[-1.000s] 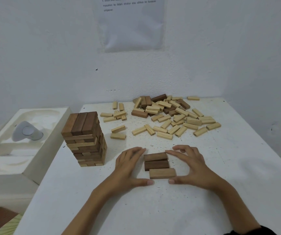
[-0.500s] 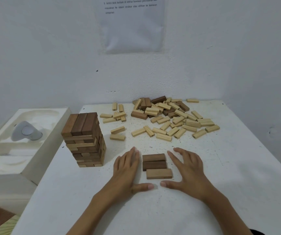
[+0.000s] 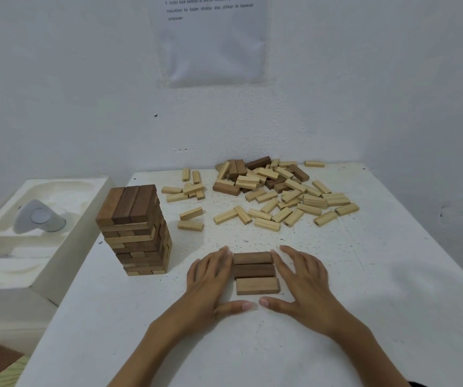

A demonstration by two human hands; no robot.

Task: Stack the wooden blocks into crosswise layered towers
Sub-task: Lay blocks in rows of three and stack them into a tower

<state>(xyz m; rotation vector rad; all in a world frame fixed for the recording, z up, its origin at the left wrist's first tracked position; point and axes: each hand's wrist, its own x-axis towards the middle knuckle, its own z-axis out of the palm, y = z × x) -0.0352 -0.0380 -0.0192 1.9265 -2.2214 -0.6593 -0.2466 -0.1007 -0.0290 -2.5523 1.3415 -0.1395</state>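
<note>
We have three wooden blocks lying flat side by side on the white table, near the middle of its front half. Their long axes run left to right, parallel to the front edge: two dark ones farther back, a lighter one nearest us. The long sides of the two dark blocks touch; a thin seam shows before the light one.

Our left hand lies flat with straight fingers against the row's left ends, and our right hand mirrors it at the right ends. Neither is curled round anything. The thumbs point at each other in front of the light block, tips just apart.

The finished tower stands upright by the left edge, its three dark top blocks pointing away from us. The pile of loose blocks spreads toward the back edge. Bare tabletop lies between pile and row, and to the right as far as the right edge.
</note>
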